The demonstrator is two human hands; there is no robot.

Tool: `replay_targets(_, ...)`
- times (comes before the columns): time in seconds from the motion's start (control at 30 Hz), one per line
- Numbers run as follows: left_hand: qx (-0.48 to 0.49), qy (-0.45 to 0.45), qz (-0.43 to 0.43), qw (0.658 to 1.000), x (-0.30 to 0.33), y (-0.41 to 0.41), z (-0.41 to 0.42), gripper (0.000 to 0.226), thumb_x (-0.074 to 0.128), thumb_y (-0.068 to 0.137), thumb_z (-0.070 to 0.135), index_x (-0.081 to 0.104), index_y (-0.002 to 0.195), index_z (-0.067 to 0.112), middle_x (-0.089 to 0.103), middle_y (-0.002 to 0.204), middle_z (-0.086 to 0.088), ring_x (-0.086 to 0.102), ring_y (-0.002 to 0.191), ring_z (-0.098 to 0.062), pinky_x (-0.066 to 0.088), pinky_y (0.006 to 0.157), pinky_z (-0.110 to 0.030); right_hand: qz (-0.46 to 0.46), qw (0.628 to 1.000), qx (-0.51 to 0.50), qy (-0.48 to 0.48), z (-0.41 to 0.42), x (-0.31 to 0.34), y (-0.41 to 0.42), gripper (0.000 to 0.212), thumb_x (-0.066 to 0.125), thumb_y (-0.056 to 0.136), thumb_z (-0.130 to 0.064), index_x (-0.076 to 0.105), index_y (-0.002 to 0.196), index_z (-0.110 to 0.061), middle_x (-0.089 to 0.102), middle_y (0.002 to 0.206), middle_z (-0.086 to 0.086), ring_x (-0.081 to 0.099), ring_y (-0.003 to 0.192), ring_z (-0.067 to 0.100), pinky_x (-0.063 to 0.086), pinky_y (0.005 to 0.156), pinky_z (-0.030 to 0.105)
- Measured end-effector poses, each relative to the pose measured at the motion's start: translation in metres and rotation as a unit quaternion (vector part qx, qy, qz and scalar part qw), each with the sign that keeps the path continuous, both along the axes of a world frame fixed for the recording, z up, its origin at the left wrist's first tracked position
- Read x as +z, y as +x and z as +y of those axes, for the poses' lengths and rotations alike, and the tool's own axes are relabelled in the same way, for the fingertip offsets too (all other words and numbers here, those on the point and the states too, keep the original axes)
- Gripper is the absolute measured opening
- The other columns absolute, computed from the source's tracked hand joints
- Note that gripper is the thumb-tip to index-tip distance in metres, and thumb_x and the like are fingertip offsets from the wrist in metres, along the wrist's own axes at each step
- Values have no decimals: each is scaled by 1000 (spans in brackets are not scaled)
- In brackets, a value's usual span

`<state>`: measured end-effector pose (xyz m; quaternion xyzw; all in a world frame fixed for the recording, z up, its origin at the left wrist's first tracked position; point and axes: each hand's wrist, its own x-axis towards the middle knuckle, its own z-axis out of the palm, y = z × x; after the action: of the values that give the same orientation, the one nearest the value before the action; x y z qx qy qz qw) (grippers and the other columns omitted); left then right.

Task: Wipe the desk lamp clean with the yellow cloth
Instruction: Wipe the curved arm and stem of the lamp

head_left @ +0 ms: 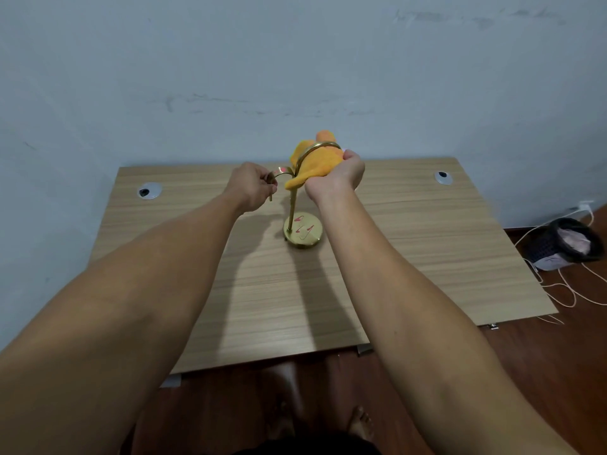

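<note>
A brass desk lamp (291, 205) stands on the wooden desk (410, 244), its round base (303, 232) streaked with pink marks. Two curved arms branch from the top of its stem. My left hand (251, 188) is shut on the left curved arm, pinching its end. My right hand (338, 177) is shut on the yellow cloth (315, 164), which is bunched around the right curved arm near its top. Part of the cloth hangs down beside the stem.
Two round cable grommets (149, 191) (442, 178) sit near the desk's back corners. The desk backs onto a pale blue wall. A dark bin (570, 243) and loose cords (565, 290) lie on the floor at the right. My bare feet show below the desk's front edge.
</note>
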<state>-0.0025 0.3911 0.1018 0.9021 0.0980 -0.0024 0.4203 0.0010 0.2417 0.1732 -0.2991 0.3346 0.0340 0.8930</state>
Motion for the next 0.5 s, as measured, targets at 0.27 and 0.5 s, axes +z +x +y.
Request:
replay_targets(0.27, 2, 10, 6, 1000, -2, 3, 5, 6, 70, 88, 7, 76, 88, 7, 67, 77, -9, 60, 75, -19, 43, 67, -22, -182, 881, 218, -378, 7, -44, -29, 36, 46, 95, -22, 77, 112, -20, 77, 100, -16, 67, 93, 16, 49, 75, 14)
replay_targets(0.5, 0, -3, 4, 1000, -1, 6, 3, 4, 73, 87, 7, 76, 88, 8, 70, 81, -11, 65, 80, -20, 50, 75, -27, -116, 931, 231, -256, -2, -24, -17, 33, 51, 81, -18, 80, 94, -10, 80, 94, -4, 67, 89, 22, 48, 79, 35)
